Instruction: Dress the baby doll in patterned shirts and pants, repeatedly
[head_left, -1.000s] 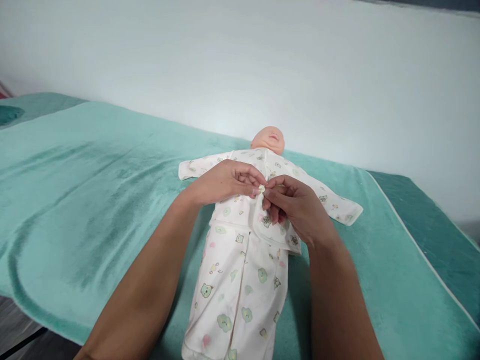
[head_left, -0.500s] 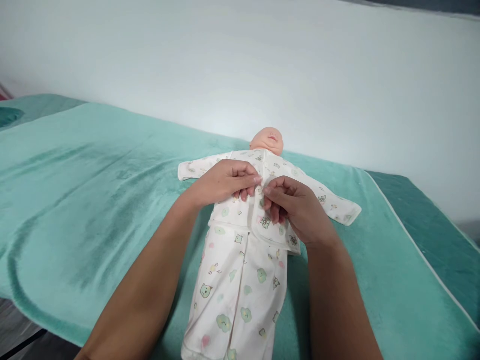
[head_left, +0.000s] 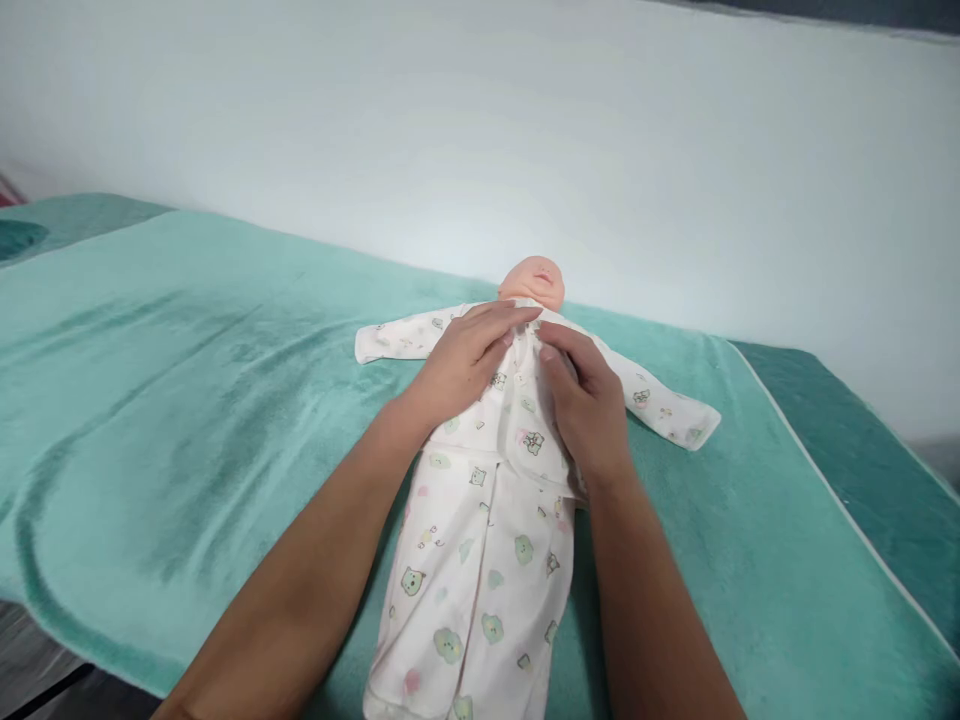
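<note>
A baby doll [head_left: 534, 280] lies on its back on a teal blanket [head_left: 187, 400], head toward the wall. It wears a white printed shirt [head_left: 517, 420] and matching trousers [head_left: 472, 590]. Both my hands rest on the doll's upper chest just below the neck. My left hand [head_left: 469, 365] lies with its fingers stretched over the shirt's left front, the tips at the collar. My right hand [head_left: 585, 395] has its fingers bent and closed on the shirt's front edge beside the left fingertips. The shirt's buttons are hidden under my hands.
The blanket covers a wide bed that runs along a pale wall [head_left: 525, 150]. A darker green sheet [head_left: 885, 480] shows at the right edge. The bed's near left edge drops to a dark floor [head_left: 37, 680].
Both hands have moved up from the doll's mid-chest to the collar. The button seen between my fingertips a second ago is no longer visible, and the shirt front lies shut at mid-chest.
</note>
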